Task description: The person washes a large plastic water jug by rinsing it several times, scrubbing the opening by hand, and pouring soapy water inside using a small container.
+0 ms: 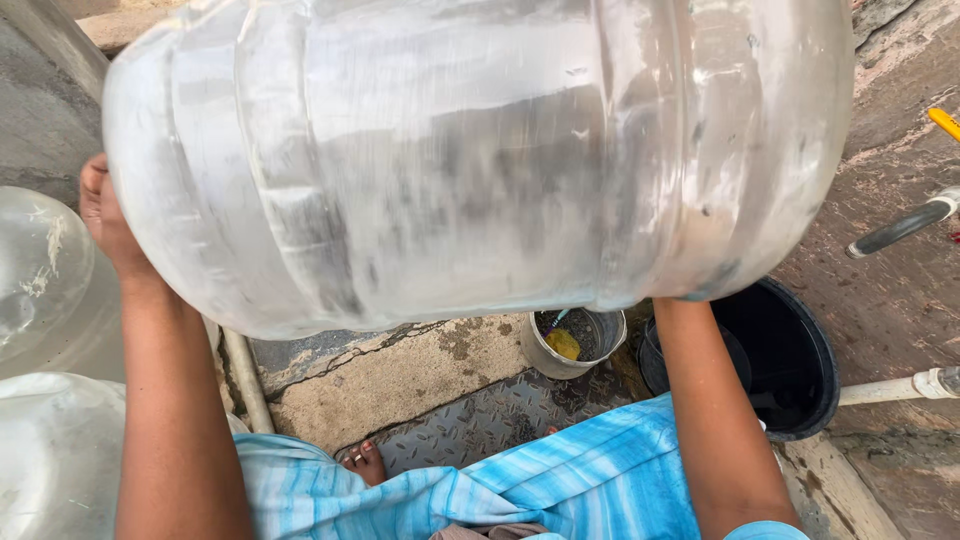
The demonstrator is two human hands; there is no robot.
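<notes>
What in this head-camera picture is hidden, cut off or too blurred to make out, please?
- Right hand: hidden behind the big clear water jug.
- Left hand: its fingers are behind the jug.
- Jug's neck: cut off by the frame's edge.
- Small grey bucket: rim partly covered by the jug; contents too small to identify.
- Black tub: inside too dark.

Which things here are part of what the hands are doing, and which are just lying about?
In hand:
- big clear water jug, held on its side
- left hand on its end
- right arm under it; hand hidden

Lying about:
- small grey bucket
- black tub
- other clear jugs
- white pipe
- dark-handled tool
</notes>
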